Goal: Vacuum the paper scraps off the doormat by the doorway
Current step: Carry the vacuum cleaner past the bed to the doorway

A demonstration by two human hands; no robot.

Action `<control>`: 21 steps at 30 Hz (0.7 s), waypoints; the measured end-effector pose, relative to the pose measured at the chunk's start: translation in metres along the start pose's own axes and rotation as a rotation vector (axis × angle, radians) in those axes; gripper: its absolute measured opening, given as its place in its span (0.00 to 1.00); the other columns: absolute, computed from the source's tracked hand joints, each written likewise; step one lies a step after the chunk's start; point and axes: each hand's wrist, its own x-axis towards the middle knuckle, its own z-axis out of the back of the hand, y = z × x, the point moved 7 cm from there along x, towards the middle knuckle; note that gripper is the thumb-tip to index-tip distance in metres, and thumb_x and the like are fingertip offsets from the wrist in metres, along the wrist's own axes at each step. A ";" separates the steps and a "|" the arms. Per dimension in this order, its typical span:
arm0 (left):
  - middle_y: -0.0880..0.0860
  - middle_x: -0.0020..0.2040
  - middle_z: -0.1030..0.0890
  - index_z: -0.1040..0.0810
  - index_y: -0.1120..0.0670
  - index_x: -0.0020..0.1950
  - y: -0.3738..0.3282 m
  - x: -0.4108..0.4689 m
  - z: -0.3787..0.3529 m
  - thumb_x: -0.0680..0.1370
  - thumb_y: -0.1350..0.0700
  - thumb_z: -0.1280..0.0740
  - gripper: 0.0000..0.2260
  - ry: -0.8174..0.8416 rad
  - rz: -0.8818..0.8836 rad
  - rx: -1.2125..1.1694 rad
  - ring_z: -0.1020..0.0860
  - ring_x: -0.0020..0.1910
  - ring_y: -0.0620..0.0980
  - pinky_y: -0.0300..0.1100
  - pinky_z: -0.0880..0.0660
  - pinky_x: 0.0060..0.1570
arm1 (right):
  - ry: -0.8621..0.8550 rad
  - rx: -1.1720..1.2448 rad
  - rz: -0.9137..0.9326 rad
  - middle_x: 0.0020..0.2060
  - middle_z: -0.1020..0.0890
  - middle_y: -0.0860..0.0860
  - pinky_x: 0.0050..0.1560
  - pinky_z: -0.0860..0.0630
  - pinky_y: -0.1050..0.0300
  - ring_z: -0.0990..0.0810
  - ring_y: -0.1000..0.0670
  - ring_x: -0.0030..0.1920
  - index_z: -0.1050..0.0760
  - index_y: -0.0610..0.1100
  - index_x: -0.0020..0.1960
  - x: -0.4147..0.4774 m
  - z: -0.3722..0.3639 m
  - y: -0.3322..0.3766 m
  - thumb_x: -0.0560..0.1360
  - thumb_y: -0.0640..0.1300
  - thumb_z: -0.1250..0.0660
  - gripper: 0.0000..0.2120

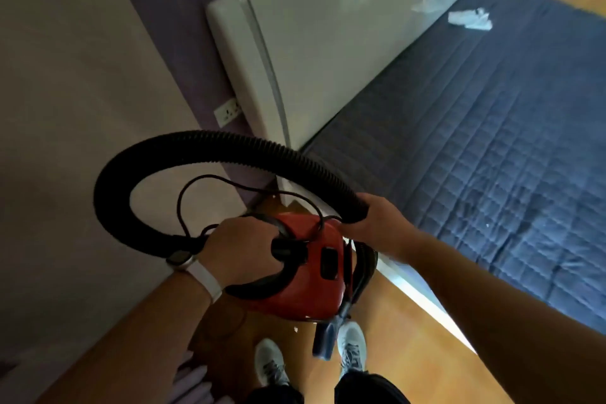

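A small red vacuum cleaner (314, 275) hangs in front of me above the wooden floor. My left hand (239, 249) grips its black carry handle, a watch on the wrist. My right hand (377, 220) grips the end of the black ribbed hose (196, 144), which loops up and over to the left. A thin black cord (210, 184) loops beside the hose. A dark blue nozzle (323, 343) dangles under the vacuum near my shoes. No doormat or doorway is in view.
A bed with a dark blue quilted mattress (492, 141) and a white headboard (311, 43) fills the right side; crumpled white paper (469, 20) lies on it. A wall socket (228, 111) sits on the purple wall at left. My shoes (272, 361) stand on the wooden floor (410, 331).
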 end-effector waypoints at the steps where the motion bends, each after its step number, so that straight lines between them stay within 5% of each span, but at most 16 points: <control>1: 0.50 0.31 0.28 0.31 0.49 0.34 -0.011 -0.004 0.013 0.74 0.43 0.37 0.13 -0.018 -0.022 0.008 0.27 0.32 0.50 0.45 0.32 0.32 | -0.043 0.074 0.010 0.36 0.19 0.51 0.42 0.22 0.55 0.21 0.55 0.36 0.20 0.44 0.49 -0.013 0.010 0.005 0.69 0.41 0.20 0.12; 7: 0.50 0.33 0.24 0.30 0.48 0.35 -0.058 -0.022 0.080 0.71 0.40 0.37 0.13 -0.141 -0.096 -0.023 0.28 0.31 0.46 0.42 0.35 0.30 | -0.323 0.144 0.090 0.35 0.19 0.55 0.34 0.27 0.70 0.22 0.63 0.32 0.21 0.51 0.48 -0.087 0.061 0.021 0.72 0.41 0.23 0.10; 11: 0.49 0.37 0.22 0.25 0.49 0.39 -0.083 -0.022 0.115 0.72 0.41 0.31 0.13 -0.182 -0.166 -0.114 0.25 0.35 0.46 0.44 0.28 0.34 | -0.474 0.051 0.081 0.33 0.20 0.55 0.33 0.28 0.68 0.22 0.63 0.31 0.25 0.56 0.45 -0.123 0.090 0.031 0.68 0.48 0.24 0.11; 16: 0.45 0.38 0.21 0.20 0.48 0.43 -0.126 -0.026 0.143 0.70 0.37 0.30 0.15 -0.247 -0.311 -0.098 0.23 0.39 0.45 0.40 0.29 0.37 | -0.602 0.027 -0.036 0.35 0.23 0.54 0.30 0.30 0.68 0.26 0.60 0.30 0.29 0.50 0.45 -0.177 0.119 0.030 0.70 0.43 0.23 0.14; 19: 0.42 0.33 0.25 0.23 0.46 0.37 -0.155 -0.033 0.155 0.69 0.39 0.28 0.12 -0.250 -0.378 -0.138 0.27 0.33 0.40 0.34 0.32 0.32 | -0.563 -0.014 -0.104 0.38 0.21 0.53 0.32 0.29 0.66 0.23 0.57 0.34 0.30 0.52 0.47 -0.215 0.134 0.024 0.70 0.43 0.23 0.16; 21: 0.44 0.34 0.22 0.22 0.47 0.38 -0.178 -0.038 0.159 0.68 0.39 0.27 0.13 -0.233 -0.414 -0.155 0.25 0.34 0.41 0.38 0.26 0.34 | -0.552 -0.014 -0.131 0.37 0.22 0.53 0.32 0.27 0.64 0.24 0.56 0.34 0.28 0.50 0.47 -0.243 0.143 0.017 0.69 0.41 0.23 0.15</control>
